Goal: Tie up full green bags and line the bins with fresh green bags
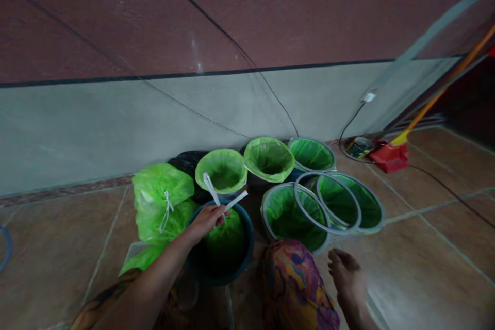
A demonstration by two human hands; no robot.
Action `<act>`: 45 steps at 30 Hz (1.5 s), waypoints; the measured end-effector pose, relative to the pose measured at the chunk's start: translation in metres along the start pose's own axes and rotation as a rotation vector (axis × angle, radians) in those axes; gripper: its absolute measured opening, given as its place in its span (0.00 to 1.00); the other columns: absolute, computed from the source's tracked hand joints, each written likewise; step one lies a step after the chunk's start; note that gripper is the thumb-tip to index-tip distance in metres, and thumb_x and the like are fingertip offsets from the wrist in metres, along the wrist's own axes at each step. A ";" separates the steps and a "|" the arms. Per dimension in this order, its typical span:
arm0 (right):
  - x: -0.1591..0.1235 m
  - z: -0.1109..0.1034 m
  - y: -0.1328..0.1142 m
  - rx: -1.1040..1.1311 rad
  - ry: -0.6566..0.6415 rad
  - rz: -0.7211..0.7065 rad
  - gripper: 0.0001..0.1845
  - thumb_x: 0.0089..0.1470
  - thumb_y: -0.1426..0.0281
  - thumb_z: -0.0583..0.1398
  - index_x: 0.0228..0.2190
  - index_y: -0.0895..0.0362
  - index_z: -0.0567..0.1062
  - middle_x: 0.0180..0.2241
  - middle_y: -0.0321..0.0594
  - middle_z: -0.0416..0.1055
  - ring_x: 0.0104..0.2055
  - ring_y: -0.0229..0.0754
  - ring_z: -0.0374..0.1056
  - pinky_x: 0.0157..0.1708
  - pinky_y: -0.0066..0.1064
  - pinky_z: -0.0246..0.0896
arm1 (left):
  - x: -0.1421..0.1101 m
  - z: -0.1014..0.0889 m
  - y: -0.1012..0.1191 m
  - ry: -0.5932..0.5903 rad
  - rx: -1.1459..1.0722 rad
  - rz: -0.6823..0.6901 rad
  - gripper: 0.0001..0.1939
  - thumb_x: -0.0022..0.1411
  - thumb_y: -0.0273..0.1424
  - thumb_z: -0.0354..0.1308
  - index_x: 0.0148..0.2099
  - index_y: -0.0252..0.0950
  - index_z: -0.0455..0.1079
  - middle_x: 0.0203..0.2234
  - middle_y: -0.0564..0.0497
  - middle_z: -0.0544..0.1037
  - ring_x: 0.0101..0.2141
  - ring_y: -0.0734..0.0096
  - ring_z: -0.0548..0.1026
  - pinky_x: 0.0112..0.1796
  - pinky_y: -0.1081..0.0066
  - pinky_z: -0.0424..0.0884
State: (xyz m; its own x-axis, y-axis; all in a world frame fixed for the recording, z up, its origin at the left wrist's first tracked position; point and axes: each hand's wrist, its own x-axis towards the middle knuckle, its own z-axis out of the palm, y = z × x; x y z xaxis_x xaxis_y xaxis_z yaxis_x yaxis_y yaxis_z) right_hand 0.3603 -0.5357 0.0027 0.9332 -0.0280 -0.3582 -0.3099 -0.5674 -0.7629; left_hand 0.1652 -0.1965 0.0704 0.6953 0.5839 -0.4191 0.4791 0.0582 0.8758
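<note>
My left hand is closed around the white drawstrings of a green bag, whose loose ends stick up past the fingers. That bag sits inside a dark blue bin between my knees. My right hand is held low at the right, beside my knee, with its fingers loosely bent and nothing in them. The nearest bin to it is a green-lined one with a grey rim. A loose grey ring lies across this bin and the green-lined bin to its right.
Several other bins with green liners, such as one by the wall, stand behind. A filled, tied green bag rests at the left, near a black bag. A red dustpan, a can and a black cable are at the right.
</note>
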 end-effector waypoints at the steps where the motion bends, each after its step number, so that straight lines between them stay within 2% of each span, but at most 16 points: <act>1: -0.009 -0.001 -0.021 -0.017 -0.030 -0.079 0.22 0.44 0.53 0.59 0.35 0.57 0.74 0.32 0.46 0.75 0.31 0.49 0.73 0.31 0.39 0.69 | -0.001 -0.001 -0.001 -0.004 -0.012 0.001 0.24 0.56 0.49 0.52 0.32 0.31 0.76 0.18 0.54 0.70 0.22 0.72 0.67 0.28 0.71 0.61; 3: -0.029 0.006 -0.075 0.037 -0.160 -0.309 0.22 0.45 0.51 0.59 0.34 0.57 0.74 0.34 0.46 0.76 0.34 0.49 0.72 0.35 0.39 0.69 | -0.003 -0.002 -0.002 -0.011 -0.025 0.001 0.23 0.56 0.47 0.52 0.31 0.31 0.76 0.18 0.54 0.70 0.23 0.73 0.66 0.29 0.71 0.61; 5: -0.053 0.026 -0.133 0.044 -0.387 -0.583 0.22 0.50 0.53 0.58 0.39 0.56 0.75 0.38 0.46 0.76 0.39 0.48 0.72 0.40 0.39 0.68 | -0.006 -0.003 -0.003 -0.016 -0.026 -0.002 0.22 0.56 0.47 0.52 0.30 0.32 0.76 0.18 0.54 0.70 0.22 0.74 0.66 0.28 0.72 0.60; 7: -0.079 0.056 -0.183 -0.133 -0.629 -0.877 0.19 0.56 0.59 0.56 0.47 0.54 0.74 0.46 0.45 0.75 0.46 0.47 0.70 0.49 0.40 0.64 | -0.008 -0.005 -0.005 -0.027 -0.022 -0.003 0.23 0.56 0.48 0.53 0.30 0.32 0.75 0.17 0.54 0.69 0.21 0.75 0.65 0.27 0.72 0.58; 9: -0.104 0.092 -0.214 -0.421 -0.796 -1.163 0.20 0.56 0.66 0.58 0.50 0.55 0.73 0.50 0.47 0.73 0.56 0.48 0.65 0.57 0.41 0.57 | -0.009 -0.008 -0.007 -0.041 -0.015 0.007 0.23 0.56 0.49 0.53 0.28 0.33 0.74 0.16 0.55 0.68 0.20 0.75 0.63 0.26 0.72 0.56; 12: -0.130 0.142 -0.221 -0.872 -0.886 -1.288 0.23 0.54 0.69 0.60 0.51 0.63 0.72 0.52 0.56 0.71 0.58 0.54 0.62 0.56 0.44 0.56 | -0.010 -0.014 -0.012 -0.048 0.023 0.021 0.23 0.57 0.48 0.52 0.24 0.34 0.70 0.15 0.55 0.68 0.19 0.75 0.62 0.26 0.72 0.56; 16: -0.137 0.177 -0.194 -1.053 -0.873 -1.211 0.13 0.58 0.74 0.54 0.41 0.60 0.77 0.41 0.52 0.78 0.46 0.52 0.72 0.47 0.38 0.61 | -0.010 -0.016 -0.022 -0.003 0.056 0.031 0.22 0.59 0.43 0.49 0.19 0.35 0.67 0.14 0.53 0.68 0.19 0.74 0.64 0.25 0.72 0.58; 19: -0.133 0.180 -0.179 -0.997 -0.851 -1.235 0.14 0.59 0.75 0.52 0.36 0.59 0.78 0.37 0.50 0.79 0.43 0.49 0.74 0.43 0.34 0.62 | -0.009 -0.014 -0.030 0.051 0.027 0.022 0.18 0.57 0.39 0.52 0.21 0.34 0.70 0.15 0.53 0.69 0.20 0.74 0.65 0.24 0.73 0.58; 23: -0.134 0.173 -0.180 -1.037 -0.926 -1.285 0.16 0.60 0.73 0.52 0.34 0.60 0.79 0.35 0.53 0.79 0.41 0.52 0.75 0.40 0.34 0.62 | -0.008 -0.014 -0.034 0.100 0.030 0.040 0.09 0.51 0.32 0.57 0.25 0.32 0.74 0.16 0.55 0.70 0.21 0.74 0.65 0.26 0.73 0.59; 26: -0.129 0.169 -0.187 -1.083 -0.991 -1.269 0.15 0.59 0.69 0.53 0.33 0.59 0.79 0.35 0.52 0.79 0.42 0.52 0.75 0.40 0.35 0.63 | -0.010 -0.015 -0.029 0.131 0.241 0.137 0.06 0.50 0.27 0.57 0.26 0.34 0.74 0.19 0.53 0.74 0.25 0.69 0.70 0.33 0.69 0.65; 28: -0.118 0.168 -0.191 -1.095 -0.949 -1.223 0.15 0.59 0.70 0.53 0.35 0.60 0.79 0.36 0.53 0.79 0.42 0.52 0.75 0.41 0.36 0.63 | -0.014 -0.015 -0.024 0.163 0.462 0.237 0.07 0.53 0.26 0.56 0.27 0.36 0.75 0.21 0.51 0.75 0.28 0.65 0.73 0.42 0.63 0.65; 32: -0.089 0.181 -0.193 -0.816 -0.907 -1.163 0.18 0.52 0.77 0.54 0.43 0.61 0.77 0.42 0.52 0.78 0.47 0.51 0.72 0.48 0.38 0.61 | -0.023 -0.010 -0.015 0.121 0.757 0.468 0.12 0.55 0.22 0.53 0.37 0.39 0.75 0.29 0.49 0.79 0.36 0.61 0.76 0.58 0.51 0.51; 35: -0.079 0.203 -0.185 -0.392 -1.117 -0.971 0.20 0.46 0.78 0.55 0.40 0.59 0.78 0.41 0.46 0.78 0.46 0.48 0.72 0.50 0.38 0.62 | -0.025 -0.006 -0.012 0.102 0.896 0.604 0.14 0.56 0.20 0.52 0.42 0.37 0.72 0.33 0.48 0.80 0.40 0.61 0.76 0.60 0.51 0.49; 38: -0.081 0.216 -0.174 -0.052 -1.320 -0.615 0.18 0.41 0.76 0.55 0.35 0.58 0.79 0.34 0.39 0.78 0.37 0.42 0.72 0.42 0.34 0.65 | -0.025 -0.005 -0.013 0.170 0.990 0.679 0.13 0.58 0.20 0.51 0.44 0.35 0.70 0.37 0.46 0.80 0.41 0.62 0.76 0.60 0.51 0.50; 41: -0.088 0.214 -0.170 -0.017 -1.413 -0.410 0.12 0.37 0.74 0.56 0.27 0.58 0.77 0.23 0.33 0.72 0.25 0.35 0.64 0.28 0.28 0.60 | -0.024 -0.004 -0.016 0.223 1.028 0.717 0.10 0.61 0.22 0.51 0.44 0.35 0.69 0.40 0.46 0.79 0.41 0.64 0.76 0.60 0.52 0.53; 45: -0.097 0.204 -0.174 -0.062 -1.426 -0.380 0.09 0.35 0.74 0.56 0.24 0.58 0.74 0.19 0.31 0.66 0.21 0.32 0.59 0.23 0.25 0.55 | -0.026 -0.003 -0.017 0.258 1.063 0.739 0.09 0.62 0.25 0.52 0.45 0.35 0.69 0.40 0.45 0.77 0.41 0.63 0.75 0.58 0.53 0.56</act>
State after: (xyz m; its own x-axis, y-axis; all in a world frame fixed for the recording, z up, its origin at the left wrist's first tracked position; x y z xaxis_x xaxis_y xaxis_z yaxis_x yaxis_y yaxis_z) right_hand 0.2863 -0.2661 0.0605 -0.0199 0.9211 -0.3889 -0.0509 -0.3894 -0.9197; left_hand 0.1372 -0.2100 0.0669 0.9079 0.3474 0.2347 0.3003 -0.9295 0.2140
